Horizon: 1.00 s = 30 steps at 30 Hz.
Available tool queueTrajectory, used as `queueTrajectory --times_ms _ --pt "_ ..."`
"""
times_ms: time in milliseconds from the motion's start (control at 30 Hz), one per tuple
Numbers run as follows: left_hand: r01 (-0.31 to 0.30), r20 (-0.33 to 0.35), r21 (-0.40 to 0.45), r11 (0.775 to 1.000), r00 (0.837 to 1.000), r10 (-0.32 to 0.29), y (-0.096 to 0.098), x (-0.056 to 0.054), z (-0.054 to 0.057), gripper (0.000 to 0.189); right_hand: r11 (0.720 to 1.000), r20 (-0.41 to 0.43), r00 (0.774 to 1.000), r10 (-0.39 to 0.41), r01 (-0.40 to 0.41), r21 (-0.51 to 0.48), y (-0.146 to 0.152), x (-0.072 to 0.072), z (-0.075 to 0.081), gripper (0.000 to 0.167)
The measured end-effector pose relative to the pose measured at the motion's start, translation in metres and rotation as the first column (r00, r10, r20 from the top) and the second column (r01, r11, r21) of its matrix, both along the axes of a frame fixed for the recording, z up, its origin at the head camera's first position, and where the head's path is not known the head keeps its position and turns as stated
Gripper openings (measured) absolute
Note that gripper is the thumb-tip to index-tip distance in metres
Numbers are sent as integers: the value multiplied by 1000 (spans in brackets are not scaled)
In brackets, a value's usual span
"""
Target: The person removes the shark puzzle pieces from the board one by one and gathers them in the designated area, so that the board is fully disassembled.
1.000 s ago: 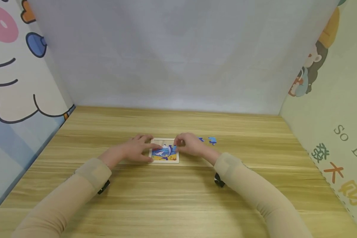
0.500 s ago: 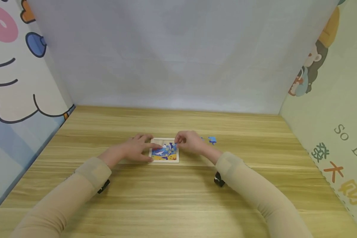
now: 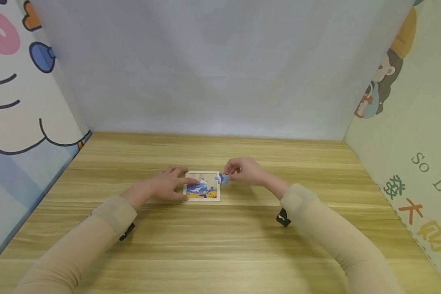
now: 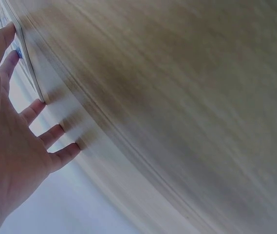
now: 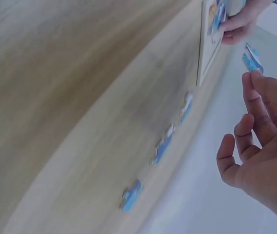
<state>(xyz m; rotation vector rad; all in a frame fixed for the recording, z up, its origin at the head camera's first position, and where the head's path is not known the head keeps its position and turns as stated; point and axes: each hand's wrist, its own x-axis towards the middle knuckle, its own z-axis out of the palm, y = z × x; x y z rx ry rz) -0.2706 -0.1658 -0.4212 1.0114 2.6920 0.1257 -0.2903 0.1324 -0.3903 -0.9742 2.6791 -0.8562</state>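
Note:
A jigsaw puzzle tray point(image 3: 206, 200) with a pale border lies on the table, partly filled with a blue and yellow sea picture. Fingers spread, my left hand point(image 3: 167, 184) rests along its left side, thumb at the near left corner and index finger reaching over the picture. Three of its fingertips touch at or beside the border in the left wrist view. My right hand point(image 3: 247, 170) pinches a blue and white puzzle piece point(image 5: 252, 59) between thumb and index finger. Raised off the table, that piece overlaps the tray's right border in the head view.
Three loose puzzle pieces, a near one point(image 5: 132, 195), a middle one point(image 5: 161, 146) and a far one point(image 5: 186, 107), lie right of the tray. My right hand hides them in the head view. A pale curtain point(image 3: 220, 81) hangs behind the wooden table point(image 3: 191, 253).
My right hand has moved right and lifted away from the picture, with the blue puzzle piece out of the tray. The picture's right part now shows bare tray. My left hand stays in place.

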Motion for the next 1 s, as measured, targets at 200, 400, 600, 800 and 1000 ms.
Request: queueTrajectory --times_ms 200,400,600,800,1000 --pt "-7 -7 0 1000 1000 7 -1 0 -1 60 1000 2 1000 -3 3 2 18 0 10 8" --pt "-10 2 3 1000 1000 10 -1 1 2 60 1000 33 999 -12 12 18 41 1 18 7" --pt "-19 8 -6 1000 1000 19 -1 1 3 61 1000 87 996 -1 -1 24 66 0 29 10" --pt "-20 3 -6 1000 1000 20 -2 1 3 61 999 83 996 -36 34 25 91 -4 24 9" --pt "-19 15 -11 1000 1000 19 1 1 3 61 996 138 987 -84 77 54 110 -8 10 11"
